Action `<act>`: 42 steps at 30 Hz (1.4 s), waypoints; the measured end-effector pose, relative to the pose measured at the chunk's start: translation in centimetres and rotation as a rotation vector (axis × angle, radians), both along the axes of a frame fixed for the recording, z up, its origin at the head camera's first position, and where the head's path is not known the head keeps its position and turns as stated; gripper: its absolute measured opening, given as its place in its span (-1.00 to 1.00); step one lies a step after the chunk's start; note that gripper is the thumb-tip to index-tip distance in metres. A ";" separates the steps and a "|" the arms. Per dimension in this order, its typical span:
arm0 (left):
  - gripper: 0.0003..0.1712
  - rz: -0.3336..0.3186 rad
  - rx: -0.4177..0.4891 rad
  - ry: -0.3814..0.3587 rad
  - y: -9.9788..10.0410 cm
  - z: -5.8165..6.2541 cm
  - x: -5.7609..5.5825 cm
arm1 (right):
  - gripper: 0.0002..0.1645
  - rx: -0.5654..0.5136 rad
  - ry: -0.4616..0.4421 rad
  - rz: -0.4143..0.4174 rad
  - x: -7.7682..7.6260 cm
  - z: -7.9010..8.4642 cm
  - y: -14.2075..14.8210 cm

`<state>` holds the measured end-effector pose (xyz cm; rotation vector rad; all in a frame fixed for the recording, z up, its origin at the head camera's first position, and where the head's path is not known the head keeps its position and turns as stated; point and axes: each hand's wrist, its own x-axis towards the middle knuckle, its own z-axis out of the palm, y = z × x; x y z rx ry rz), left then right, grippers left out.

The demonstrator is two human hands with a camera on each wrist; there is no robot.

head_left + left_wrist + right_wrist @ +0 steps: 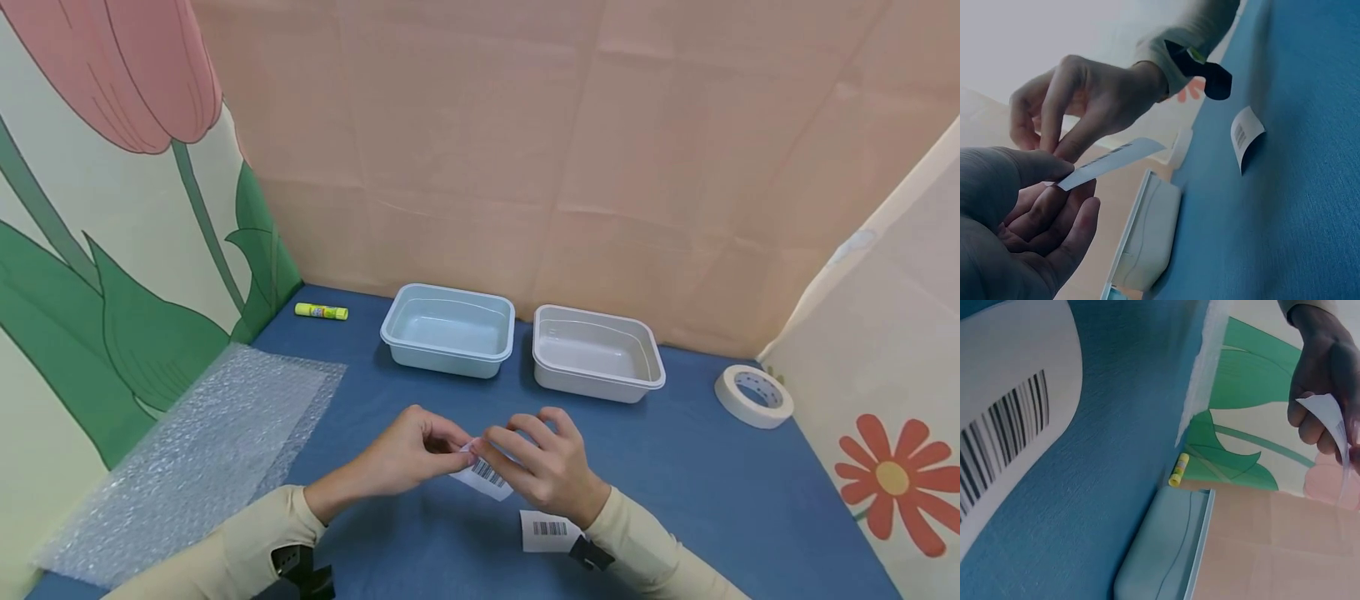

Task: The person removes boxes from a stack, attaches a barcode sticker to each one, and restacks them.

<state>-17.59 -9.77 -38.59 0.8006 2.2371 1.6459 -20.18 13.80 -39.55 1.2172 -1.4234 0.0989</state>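
A white barcode label (486,482) is held up above the blue table between both hands. My left hand (408,454) pinches one end of it between thumb and fingers. At that same end, the thumb and forefinger of my right hand (546,468) pinch the label's edge, its other fingers raised and bent. In the left wrist view the label (1119,162) is seen nearly edge-on, its free end pointing away from the left hand. A second barcode label (546,533) lies on the table below the right wrist, curling up at its edges in the left wrist view.
A light blue plastic tub (446,362) and a pale grey tub (588,385) stand side by side at the back. A yellow-green glue stick (321,312) lies back left, bubble wrap (202,450) at the left. A roll of white tape (731,402) lies at the right.
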 end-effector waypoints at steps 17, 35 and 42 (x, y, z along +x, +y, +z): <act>-0.59 -0.096 0.102 -0.203 0.7 -0.2 -0.7 | -0.74 0.172 -0.172 0.021 -0.8 0.6 1.2; -0.73 -0.092 -0.046 -0.239 -0.4 -1.2 -1.4 | -0.86 0.191 -0.662 0.295 0.7 1.3 1.8; -0.73 -0.189 -0.195 -0.298 -1.9 -2.2 -1.3 | -0.87 -0.083 -0.939 0.489 1.0 2.3 3.1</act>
